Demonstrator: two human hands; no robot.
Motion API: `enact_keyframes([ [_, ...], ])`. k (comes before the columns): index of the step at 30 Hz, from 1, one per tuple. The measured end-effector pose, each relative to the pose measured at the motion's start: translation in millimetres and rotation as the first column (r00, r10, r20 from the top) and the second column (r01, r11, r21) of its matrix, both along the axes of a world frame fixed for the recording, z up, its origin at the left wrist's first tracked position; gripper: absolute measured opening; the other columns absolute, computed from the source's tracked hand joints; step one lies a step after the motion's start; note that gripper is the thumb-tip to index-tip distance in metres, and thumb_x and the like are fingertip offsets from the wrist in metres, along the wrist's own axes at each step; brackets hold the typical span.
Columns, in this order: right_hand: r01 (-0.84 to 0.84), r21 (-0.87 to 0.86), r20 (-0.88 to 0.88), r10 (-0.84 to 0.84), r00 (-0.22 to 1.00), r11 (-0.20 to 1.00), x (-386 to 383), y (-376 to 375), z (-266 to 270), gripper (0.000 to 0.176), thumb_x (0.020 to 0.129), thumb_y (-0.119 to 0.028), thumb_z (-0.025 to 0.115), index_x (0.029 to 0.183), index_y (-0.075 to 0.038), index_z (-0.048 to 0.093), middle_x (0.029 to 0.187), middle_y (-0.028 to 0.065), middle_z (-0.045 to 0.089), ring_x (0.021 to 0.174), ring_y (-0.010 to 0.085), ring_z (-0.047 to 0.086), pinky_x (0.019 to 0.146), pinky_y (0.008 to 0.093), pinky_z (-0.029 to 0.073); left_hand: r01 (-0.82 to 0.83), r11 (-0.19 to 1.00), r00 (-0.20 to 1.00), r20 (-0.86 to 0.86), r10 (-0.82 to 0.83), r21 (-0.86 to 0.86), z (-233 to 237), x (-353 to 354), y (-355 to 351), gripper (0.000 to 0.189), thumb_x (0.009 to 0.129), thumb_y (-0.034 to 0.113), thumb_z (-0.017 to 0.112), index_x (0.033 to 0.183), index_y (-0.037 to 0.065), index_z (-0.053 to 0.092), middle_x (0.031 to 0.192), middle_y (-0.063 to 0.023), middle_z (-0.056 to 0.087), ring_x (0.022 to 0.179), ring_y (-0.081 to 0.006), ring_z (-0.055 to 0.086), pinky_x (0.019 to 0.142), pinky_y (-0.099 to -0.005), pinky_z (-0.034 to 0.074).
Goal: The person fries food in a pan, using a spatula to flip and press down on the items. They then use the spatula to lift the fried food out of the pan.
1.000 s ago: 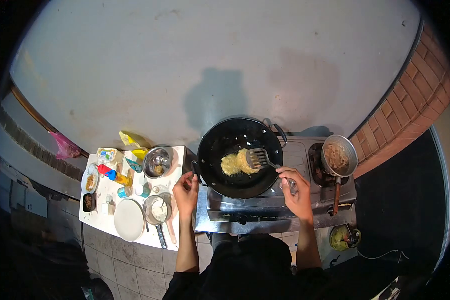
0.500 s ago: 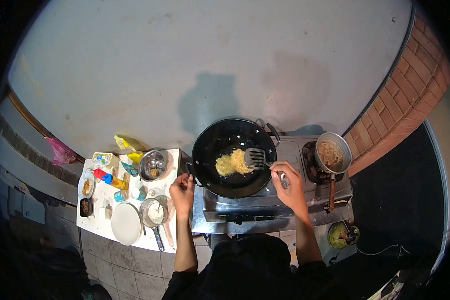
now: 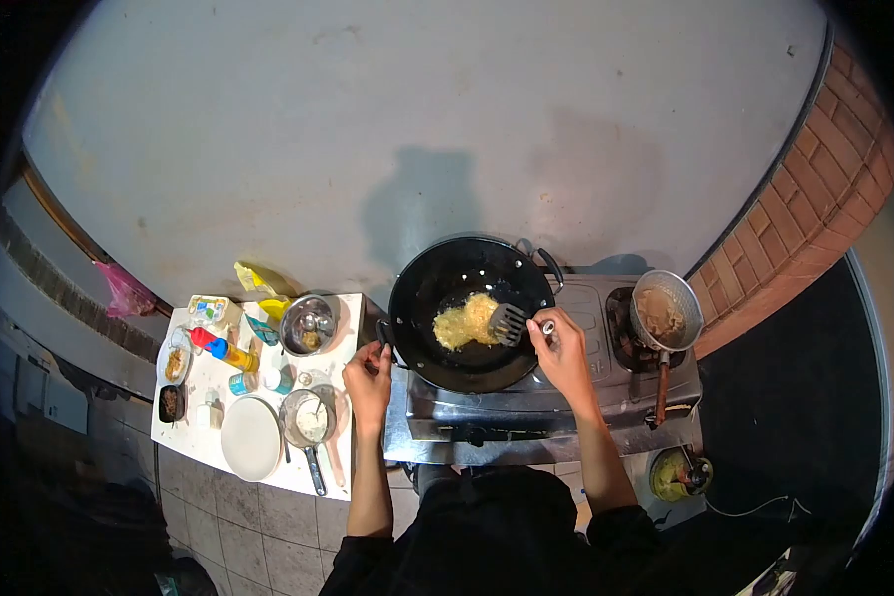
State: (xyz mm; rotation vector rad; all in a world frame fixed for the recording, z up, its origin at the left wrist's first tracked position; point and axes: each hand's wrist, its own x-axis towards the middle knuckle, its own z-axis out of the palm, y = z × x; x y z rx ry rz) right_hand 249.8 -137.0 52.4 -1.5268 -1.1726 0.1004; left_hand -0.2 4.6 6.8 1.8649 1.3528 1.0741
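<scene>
A black wok (image 3: 447, 370) sits on the stove, with yellow-golden frying food (image 3: 462, 323) in its middle. My left hand (image 3: 370, 385) is closed on the wok's left side handle (image 3: 383, 333). In my right hand (image 3: 563, 360) is the handle of a slotted spatula (image 3: 508, 324). Its slotted head is tilted inside the wok, against the right edge of the food. The far handle of the wok (image 3: 550, 263) stands free at the upper right.
Right of the wok, a metal pan (image 3: 687, 298) with brownish food stands on the other burner. On the white table (image 3: 199, 437) at left are a plate (image 3: 251, 439), a saucepan (image 3: 314, 462), a steel bowl (image 3: 308, 325) and bottles. A green container (image 3: 669, 475) is low at right.
The spatula head has turned and tilted more steeply beside the food. My right hand has risen slightly toward the wok. My left hand keeps its hold on the handle.
</scene>
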Motion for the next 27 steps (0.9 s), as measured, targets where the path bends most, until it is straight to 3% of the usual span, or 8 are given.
enact_keyframes([
  [8, 0.033, 0.001, -0.053, -0.033, 0.998, 0.999, -6.5, 5.9, -6.4, 0.013, 0.085, -0.004, 0.068, 0.081, 0.003, 0.057, 0.072, 0.0105, 0.054, 0.053, 0.0167, 0.05, 0.049, 0.0284, 0.039, 0.0, 1.0, 1.0, 0.0, 0.0, -0.002, 0.1, -0.4, -0.7, 0.029, 0.085, 0.018, 0.07, 0.102, -0.006, 0.069, 0.058, -0.0053, 0.051, 0.054, -0.0133, 0.047, 0.054, -0.0305, 0.04],
  [17, 0.036, 0.019, 0.03, -0.036, 0.999, 0.999, -13.6, 7.4, 0.3, 0.012, 0.083, -0.002, 0.068, 0.081, 0.003, 0.057, 0.072, 0.0102, 0.054, 0.052, 0.017, 0.051, 0.047, 0.0289, 0.04, -0.028, 1.0, 1.0, 0.007, 0.028, -0.007, 19.4, -7.3, -11.5, 0.022, 0.088, 0.014, 0.068, 0.095, -0.006, 0.069, 0.058, -0.0032, 0.05, 0.053, -0.0094, 0.045, 0.05, -0.0265, 0.038],
  [19, 0.073, 0.044, -0.047, -0.071, 0.996, 0.996, -8.2, 9.9, -0.4, 0.011, 0.084, -0.001, 0.067, 0.082, 0.003, 0.057, 0.073, 0.0106, 0.055, 0.053, 0.0178, 0.052, 0.048, 0.0292, 0.04, -0.048, 0.999, 0.999, 0.0, 0.048, -0.01, 16.1, -12.4, -11.3, 0.021, 0.088, 0.014, 0.068, 0.094, -0.006, 0.07, 0.057, -0.0033, 0.05, 0.053, -0.0095, 0.045, 0.05, -0.0266, 0.038],
  [21, 0.061, 0.052, -0.048, -0.059, 0.997, 0.997, -1.8, 12.2, 5.4, 0.011, 0.084, -0.001, 0.066, 0.083, 0.003, 0.056, 0.073, 0.0114, 0.055, 0.053, 0.0183, 0.053, 0.049, 0.0296, 0.041, -0.03, 0.999, 1.0, -0.008, 0.03, 0.033, 9.1, -19.2, -8.2, 0.025, 0.089, 0.022, 0.067, 0.098, 0.0, 0.071, 0.055, -0.0012, 0.046, 0.051, -0.0082, 0.04, 0.048, -0.0287, 0.031],
  [25, -0.029, -0.011, 0.003, 0.029, 1.0, 1.0, 11.5, 22.6, 11.0, 0.012, 0.086, -0.002, 0.065, 0.086, 0.003, 0.054, 0.074, 0.0119, 0.055, 0.056, 0.0181, 0.053, 0.051, 0.0302, 0.041, -0.015, 1.0, 1.0, -0.019, 0.015, 0.018, 10.4, -25.2, -9.5, 0.025, 0.09, 0.023, 0.066, 0.097, 0.0, 0.071, 0.055, -0.0006, 0.047, 0.052, -0.0076, 0.041, 0.048, -0.0286, 0.031],
  [27, -0.108, -0.017, 0.112, 0.109, 0.988, 0.994, 16.3, 29.0, 11.9, 0.012, 0.086, -0.002, 0.064, 0.088, 0.004, 0.054, 0.077, 0.0125, 0.056, 0.058, 0.0192, 0.054, 0.053, 0.0305, 0.042, -0.011, 1.0, 1.0, -0.027, 0.01, -0.027, 11.8, -25.5, -10.7, 0.025, 0.09, 0.022, 0.067, 0.098, -0.001, 0.071, 0.057, -0.0008, 0.049, 0.055, -0.0087, 0.043, 0.051, -0.0283, 0.034],
])
